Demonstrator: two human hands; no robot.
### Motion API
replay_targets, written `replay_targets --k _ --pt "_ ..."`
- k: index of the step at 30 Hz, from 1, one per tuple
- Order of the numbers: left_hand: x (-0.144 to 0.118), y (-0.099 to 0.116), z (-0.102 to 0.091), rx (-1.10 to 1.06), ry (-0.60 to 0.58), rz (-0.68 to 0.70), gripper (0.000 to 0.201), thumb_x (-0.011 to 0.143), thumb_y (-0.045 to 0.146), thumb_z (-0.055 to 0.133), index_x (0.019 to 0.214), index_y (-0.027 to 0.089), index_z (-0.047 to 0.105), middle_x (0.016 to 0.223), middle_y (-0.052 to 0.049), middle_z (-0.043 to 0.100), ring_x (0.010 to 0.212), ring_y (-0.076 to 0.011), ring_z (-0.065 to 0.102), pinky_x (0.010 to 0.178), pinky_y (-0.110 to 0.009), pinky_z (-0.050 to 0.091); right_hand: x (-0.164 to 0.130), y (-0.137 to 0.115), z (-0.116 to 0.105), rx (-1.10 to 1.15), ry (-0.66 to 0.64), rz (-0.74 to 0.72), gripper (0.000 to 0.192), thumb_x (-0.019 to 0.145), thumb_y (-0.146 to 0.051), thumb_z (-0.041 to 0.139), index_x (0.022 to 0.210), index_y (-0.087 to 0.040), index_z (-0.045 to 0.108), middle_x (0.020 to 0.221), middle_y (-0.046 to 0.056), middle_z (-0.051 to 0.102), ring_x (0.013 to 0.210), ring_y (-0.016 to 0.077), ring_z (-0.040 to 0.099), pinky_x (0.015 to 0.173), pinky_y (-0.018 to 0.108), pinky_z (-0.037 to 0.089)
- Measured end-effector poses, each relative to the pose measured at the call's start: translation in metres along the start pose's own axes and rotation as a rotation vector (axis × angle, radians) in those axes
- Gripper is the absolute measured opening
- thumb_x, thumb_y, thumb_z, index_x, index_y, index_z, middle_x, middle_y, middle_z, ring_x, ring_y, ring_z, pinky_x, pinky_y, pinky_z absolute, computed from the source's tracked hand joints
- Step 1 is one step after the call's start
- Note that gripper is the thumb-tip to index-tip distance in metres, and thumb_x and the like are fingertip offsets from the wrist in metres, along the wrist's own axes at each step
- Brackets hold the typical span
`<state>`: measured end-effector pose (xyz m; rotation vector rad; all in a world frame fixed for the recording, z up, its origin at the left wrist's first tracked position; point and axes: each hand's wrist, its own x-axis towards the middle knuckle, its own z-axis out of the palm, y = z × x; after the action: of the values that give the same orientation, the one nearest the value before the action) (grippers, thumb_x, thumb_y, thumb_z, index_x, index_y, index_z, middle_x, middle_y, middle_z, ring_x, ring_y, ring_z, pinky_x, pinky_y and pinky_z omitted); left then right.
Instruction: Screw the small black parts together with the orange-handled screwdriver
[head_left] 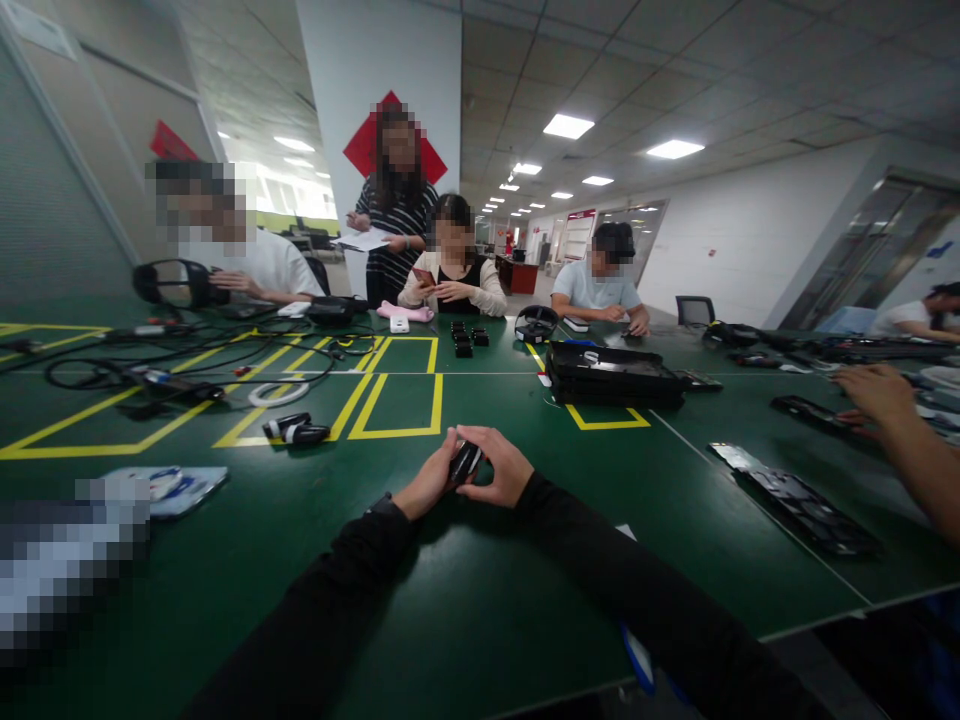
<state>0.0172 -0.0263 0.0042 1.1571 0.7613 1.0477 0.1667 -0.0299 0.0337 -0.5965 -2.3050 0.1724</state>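
Observation:
A small glossy black device (465,462) with a light edge is held between both hands above the green table (480,620); its exact kind does not show. My left hand (429,482) wraps it from the left, fingers closed along its side. From the right, my right hand (504,466) curves over it, fingertips at its top and thumb beneath. Part of the device is hidden by the fingers. Left of my hands, two similar black-and-white devices (298,430) lie together near a yellow tape outline.
Black trays (615,375) are stacked ahead to the right. Cables (180,350) and a white coil (277,393) spread over the left. Small black blocks (463,338) stand ahead. A co-worker's hand (877,395) reaches in near an open black casing (806,505). Several people are opposite.

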Motion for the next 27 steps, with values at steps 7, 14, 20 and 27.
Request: replay_targets --k 7,14,20,27 --pt "0.004 0.002 -0.004 -0.044 0.033 0.095 0.052 0.075 0.061 0.036 0.083 0.013 0.055 0.066 -0.003 0.058 0.055 -0.0127 0.053 0.054 -0.024 0.04 -0.001 0.003 0.0 -0.075 0.058 0.078 0.048 0.064 -0.03 0.063 0.108 -0.017 0.05 0.099 0.009 0.05 0.094 0.0213 0.047 0.082 0.035 0.04" --pt "0.005 0.006 -0.017 0.65 0.209 0.344 0.031 0.068 0.046 0.058 0.076 0.015 0.058 0.063 0.0 0.054 0.057 -0.0119 0.047 0.054 -0.022 0.035 -0.007 0.023 -0.001 -0.069 0.346 0.404 0.034 0.064 -0.034 0.063 0.092 -0.017 0.054 0.089 0.006 0.054 0.083 0.0185 0.052 0.077 0.032 0.043" --pt "0.002 0.001 -0.015 0.948 0.102 0.38 0.026 0.059 0.04 0.066 0.07 0.017 0.061 0.07 -0.002 0.054 0.063 -0.0144 0.047 0.057 -0.024 0.034 -0.017 0.056 0.005 0.029 0.419 0.653 0.031 0.069 -0.042 0.056 0.088 -0.017 0.057 0.084 0.005 0.06 0.078 0.0168 0.056 0.073 0.032 0.045" --pt "0.002 0.001 -0.017 0.976 0.127 0.326 0.023 0.063 0.041 0.063 0.065 0.018 0.061 0.065 -0.002 0.051 0.062 -0.0159 0.045 0.056 -0.025 0.032 -0.029 0.08 0.011 -0.001 0.352 0.738 0.026 0.067 -0.033 0.061 0.089 -0.02 0.057 0.087 0.004 0.06 0.079 0.0163 0.057 0.073 0.034 0.044"
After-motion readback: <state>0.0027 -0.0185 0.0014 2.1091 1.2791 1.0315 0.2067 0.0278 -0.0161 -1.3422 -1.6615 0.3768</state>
